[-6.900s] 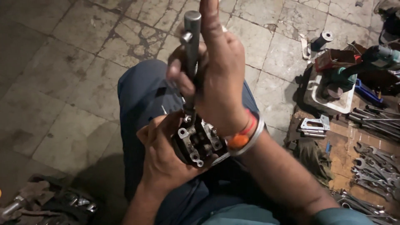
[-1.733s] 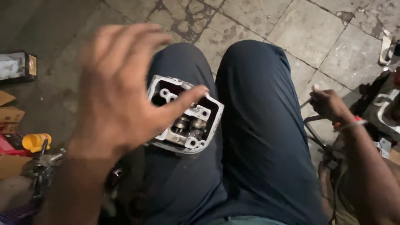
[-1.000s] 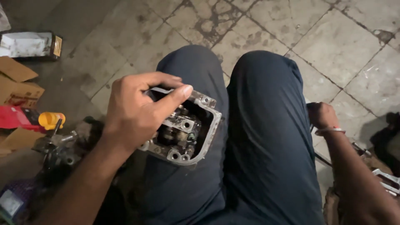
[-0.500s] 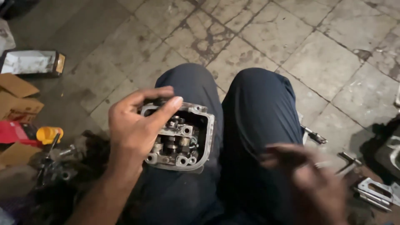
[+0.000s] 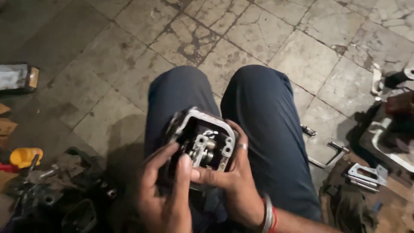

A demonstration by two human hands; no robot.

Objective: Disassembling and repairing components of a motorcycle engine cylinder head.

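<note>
Fingers (image 5: 196, 176) of both hands, around cylinder head (image 5: 202, 144)

Bare floor (image 5: 267, 39) ahead; tools (image 5: 366, 174) right

Left hand (image 5: 166, 203): at 7 o'clock in view, fingers curled up, thumb raised, grip closed.
Right hand (image 5: 233, 181): at 5 o'clock, fingers wrapped, thumb meeting the left thumb.
Knees: pointing to 12 o'clock.

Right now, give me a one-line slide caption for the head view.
Both hands, left and right, cradle a metal engine head over the lap, tools lying on the tiled floor.
</note>
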